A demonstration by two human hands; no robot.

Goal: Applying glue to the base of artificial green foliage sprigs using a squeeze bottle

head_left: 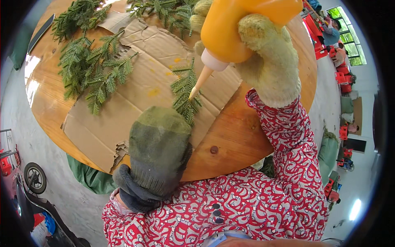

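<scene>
My right hand point(267, 57), in a pale yellow knit glove, grips a yellow-orange squeeze bottle point(226, 31) with a white collar. The bottle is tilted, and its long tapered nozzle points down at a short green fir sprig point(185, 92); the tip overlaps the sprig. My left hand point(158, 142), in a dark grey-green glove, is closed at the sprig's lower end over the cardboard. Its fingertips are hidden behind the back of the glove, but it appears to hold the sprig. Yellow spots dot the torn cardboard sheet point(103, 127) beneath.
Several fir sprigs point(92, 70) lie across the cardboard's left side and the far part of the round wooden table point(230, 140). A dark flat object point(41, 33) rests by the far left rim. A scooter point(41, 206) stands on the floor at lower left. Other people sit far right among red stools.
</scene>
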